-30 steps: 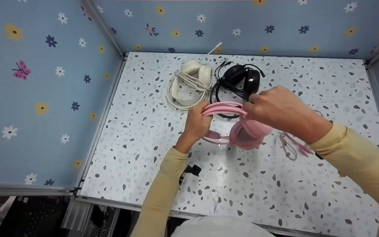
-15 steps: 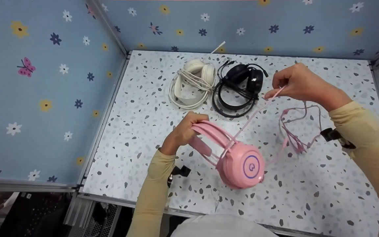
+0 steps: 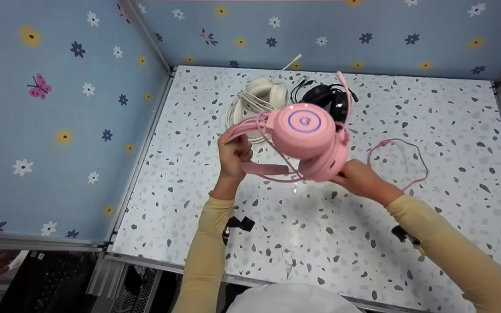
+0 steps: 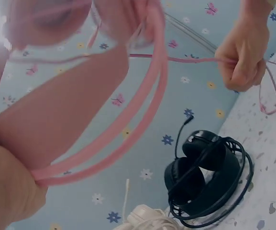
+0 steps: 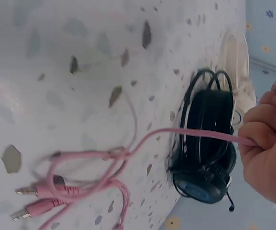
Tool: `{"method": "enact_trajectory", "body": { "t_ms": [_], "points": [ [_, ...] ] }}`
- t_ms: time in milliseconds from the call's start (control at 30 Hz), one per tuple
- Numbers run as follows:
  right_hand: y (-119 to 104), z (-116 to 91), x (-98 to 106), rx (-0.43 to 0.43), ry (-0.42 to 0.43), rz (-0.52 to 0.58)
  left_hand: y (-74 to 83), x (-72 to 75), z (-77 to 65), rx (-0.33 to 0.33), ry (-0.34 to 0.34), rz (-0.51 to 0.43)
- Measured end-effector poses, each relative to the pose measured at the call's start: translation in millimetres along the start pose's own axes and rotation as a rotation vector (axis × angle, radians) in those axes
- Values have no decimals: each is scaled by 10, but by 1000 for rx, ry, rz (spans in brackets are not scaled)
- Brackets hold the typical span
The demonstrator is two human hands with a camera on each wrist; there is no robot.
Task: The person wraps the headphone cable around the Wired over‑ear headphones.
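A pink headset (image 3: pixel 305 134) is held up above the table, its ear cups to the right and its microphone boom (image 3: pixel 346 93) pointing away. My left hand (image 3: pixel 233 156) grips its headband from the left; in the left wrist view the padded inner strap (image 4: pixel 75 100) runs out from that hand. Close by the lower ear cup is my right hand (image 3: pixel 361 180), its fingertips partly hidden there in the head view. In the right wrist view its curled fingers hold the pink cable (image 5: pixel 200 135). The cable's loose loops and plugs (image 5: pixel 44 207) are beyond that hand.
A white headset (image 3: pixel 278 95) with a coiled cord lies at the back of the speckled table (image 3: pixel 168 152). Beside it, partly hidden by the pink one, is a black headset (image 3: pixel 339 104). Flower-patterned panels (image 3: pixel 311 26) stand along the back and sides.
The pink headset first dipped toward me, then rose and turned, its ear cups now higher. My right hand swung out to the right with the cable, then came down beside the ear cups.
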State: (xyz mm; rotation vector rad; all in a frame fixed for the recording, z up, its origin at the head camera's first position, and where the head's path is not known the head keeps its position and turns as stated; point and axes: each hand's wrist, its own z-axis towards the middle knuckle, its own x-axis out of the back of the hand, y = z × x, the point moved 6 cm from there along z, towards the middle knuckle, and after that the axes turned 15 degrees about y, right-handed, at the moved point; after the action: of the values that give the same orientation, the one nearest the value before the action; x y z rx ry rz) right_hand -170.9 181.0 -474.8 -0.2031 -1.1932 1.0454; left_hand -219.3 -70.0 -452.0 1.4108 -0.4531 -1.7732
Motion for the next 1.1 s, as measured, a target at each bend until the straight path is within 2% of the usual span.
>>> {"method": "enact_trajectory", "body": {
  "t_ms": [67,100,133,200,300,400,467,533,667,733,800,900,967,1033,1100],
  "points": [
    [380,-241,-193,2,-127,-265,-82,98,41,-7,130,121],
    [475,-336,-237,38,-173,-297,-116,147,54,-13,188,193],
    [416,-385,-228,70,-173,-381,-143,191,64,-23,236,273],
    [242,-438,-186,161,-151,-497,-162,250,80,-80,291,442],
    [-189,-405,-26,291,-139,-621,-132,247,74,-218,292,696],
    [-600,-297,157,393,-160,-656,-93,168,31,-366,222,883],
    [-829,-214,275,436,-194,-659,-89,110,-12,-409,171,963],
    [-1022,-126,379,472,-229,-662,-92,41,-51,-423,116,1002],
    [-1308,34,517,495,-316,-650,-96,-110,-137,-385,24,1030],
    [-1384,131,564,444,-356,-599,-77,-185,-181,-379,-19,1038],
    [-1393,246,613,357,-373,-498,-39,-249,-215,-385,-58,1050],
    [-1316,435,723,198,-344,-244,18,-331,-242,-400,-133,1059],
    [-1247,539,806,135,-301,-111,37,-375,-243,-394,-192,1057],
    [-1192,613,878,122,-263,-57,26,-413,-240,-368,-265,1052],
    [-1168,668,930,161,-222,-149,-2,-459,-252,-332,-360,1045]
  ]
}}
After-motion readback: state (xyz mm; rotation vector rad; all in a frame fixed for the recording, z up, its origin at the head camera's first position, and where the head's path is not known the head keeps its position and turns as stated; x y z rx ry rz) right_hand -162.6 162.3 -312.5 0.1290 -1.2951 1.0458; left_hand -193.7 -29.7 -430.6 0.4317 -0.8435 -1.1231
